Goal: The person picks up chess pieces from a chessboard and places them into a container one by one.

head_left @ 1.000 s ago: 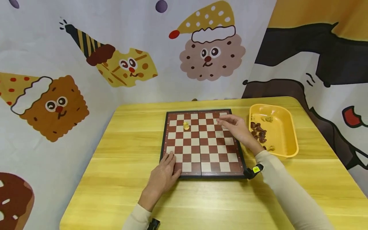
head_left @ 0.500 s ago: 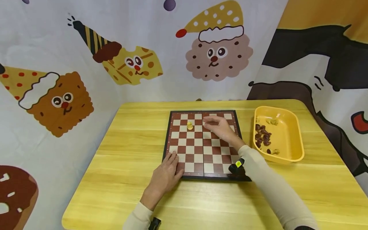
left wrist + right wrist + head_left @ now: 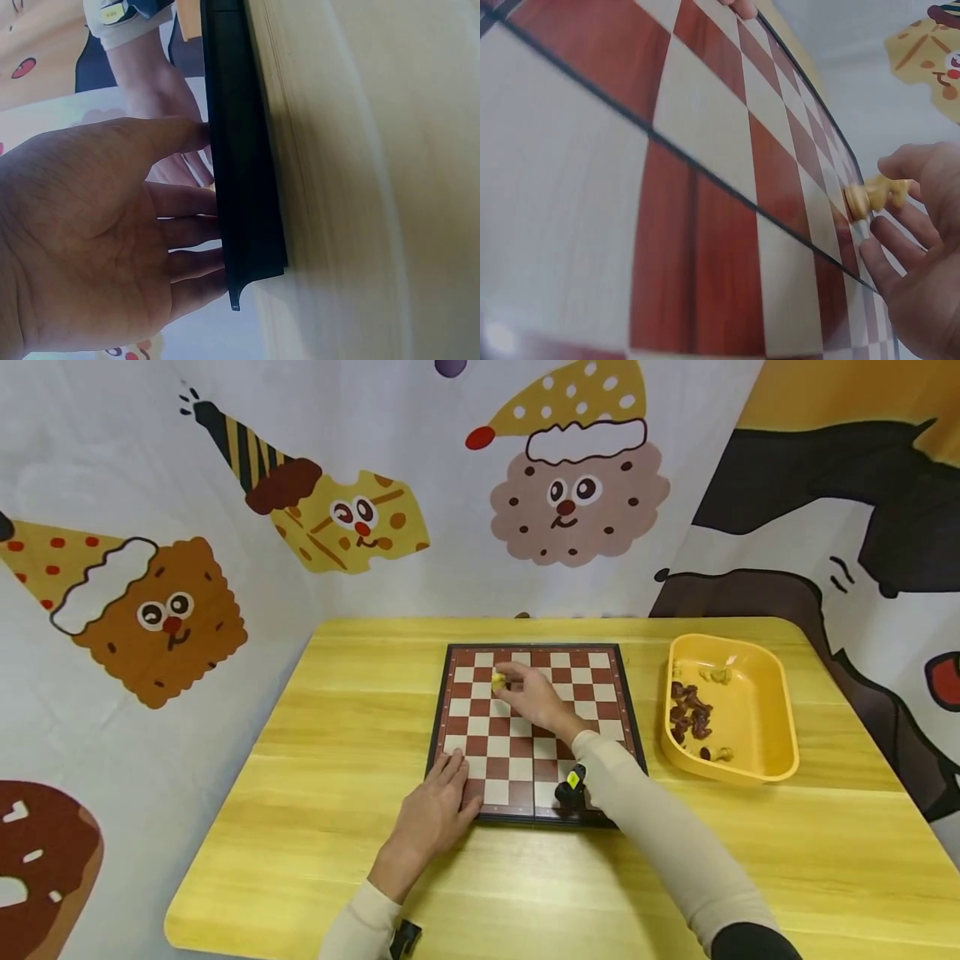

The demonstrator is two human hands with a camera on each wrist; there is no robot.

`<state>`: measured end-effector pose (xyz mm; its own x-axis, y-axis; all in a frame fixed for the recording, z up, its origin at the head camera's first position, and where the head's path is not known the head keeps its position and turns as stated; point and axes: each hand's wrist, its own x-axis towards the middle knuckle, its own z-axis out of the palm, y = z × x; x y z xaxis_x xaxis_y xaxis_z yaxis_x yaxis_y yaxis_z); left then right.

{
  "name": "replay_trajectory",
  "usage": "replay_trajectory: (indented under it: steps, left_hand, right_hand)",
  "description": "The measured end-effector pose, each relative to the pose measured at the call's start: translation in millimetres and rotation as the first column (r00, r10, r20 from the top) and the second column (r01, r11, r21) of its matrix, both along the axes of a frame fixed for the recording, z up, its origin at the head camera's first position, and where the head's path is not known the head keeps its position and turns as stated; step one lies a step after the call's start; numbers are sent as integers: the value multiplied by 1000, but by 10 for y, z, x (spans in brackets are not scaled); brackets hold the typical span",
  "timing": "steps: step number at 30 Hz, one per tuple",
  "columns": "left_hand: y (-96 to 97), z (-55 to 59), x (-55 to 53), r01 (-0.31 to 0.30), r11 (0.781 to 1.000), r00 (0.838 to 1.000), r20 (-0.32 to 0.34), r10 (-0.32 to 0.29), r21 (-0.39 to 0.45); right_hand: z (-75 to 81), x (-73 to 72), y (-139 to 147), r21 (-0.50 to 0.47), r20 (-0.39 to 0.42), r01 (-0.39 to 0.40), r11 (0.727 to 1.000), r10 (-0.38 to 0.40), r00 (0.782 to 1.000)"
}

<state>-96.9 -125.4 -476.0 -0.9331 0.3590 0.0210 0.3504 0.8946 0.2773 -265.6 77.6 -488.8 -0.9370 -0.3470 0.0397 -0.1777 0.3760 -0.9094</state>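
A red-and-cream chessboard [image 3: 510, 767] with a black rim lies flat on the table. Toward its far left, a pale yellow chess knight [image 3: 870, 198] stands upright on the squares. The fingers and thumb of my right hand [image 3: 534, 697] are curled round this piece, hiding part of it in the head view. My left hand [image 3: 429, 810] rests on the board's near left corner with its fingers straight. In the left wrist view, the fingertips and thumb of the left hand [image 3: 90, 240] meet the black board edge [image 3: 244, 150].
A yellow plastic tray [image 3: 783, 727] stands to the right of the board. Dark brown chess pieces [image 3: 688, 710] and several yellow ones [image 3: 716, 675] lie in it. The wooden table [image 3: 337, 718] ends against a cartoon-printed curtain [image 3: 420, 593].
My right hand has moved left across the board, from its far right part to the yellow knight, and its fingers now surround it. The left hand stays put. The head view has shifted slightly.
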Motion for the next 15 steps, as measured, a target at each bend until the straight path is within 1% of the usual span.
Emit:
replay_trajectory:
  steps: [2,5,8,15]
  left_hand:
    - [-6,1,9,-4,1000,1000,2,4,-10]
    - [-16,-3,14,-13,1000,1000,-5,13,-17]
    - [-16,-3,11,-14,1000,1000,0,14,-19]
    - [16,-16,0,-7,1000,1000,10,7,-8]
  right_hand:
    - [-10,-5,-42,9,-10,-6,1000,6,1000]
    - [-23,-10,-70,17,-41,9,1000,-8,999]
    - [-37,-20,-56,14,-81,27,1000,-26,996]
    - [-85,-50,3,23,-117,47,999,-44,992]
